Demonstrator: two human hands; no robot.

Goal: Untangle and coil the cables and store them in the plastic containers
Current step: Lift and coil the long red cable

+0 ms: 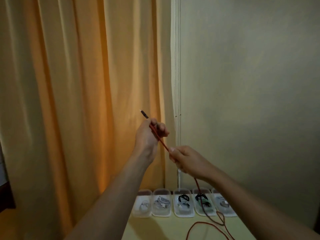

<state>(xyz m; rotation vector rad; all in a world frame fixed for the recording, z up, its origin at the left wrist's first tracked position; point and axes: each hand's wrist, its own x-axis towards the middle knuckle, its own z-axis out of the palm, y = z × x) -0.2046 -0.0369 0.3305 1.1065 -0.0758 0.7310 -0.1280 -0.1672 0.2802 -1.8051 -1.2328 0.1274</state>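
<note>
Five containers [180,204] on the bench [166,227] already hold coils, both hands (left [149,135], right [186,161]) pinch the red cable [161,140], still uncoiled.

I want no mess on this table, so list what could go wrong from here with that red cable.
1. The red cable hangs from the right hand across the filled plastic containers; pulling it up may snag a stored coil or shift a container.
2. The slack loops on the table cross each other and could tighten into a knot.
3. The left hand holds close to the plug; bending there may strain it.
</note>
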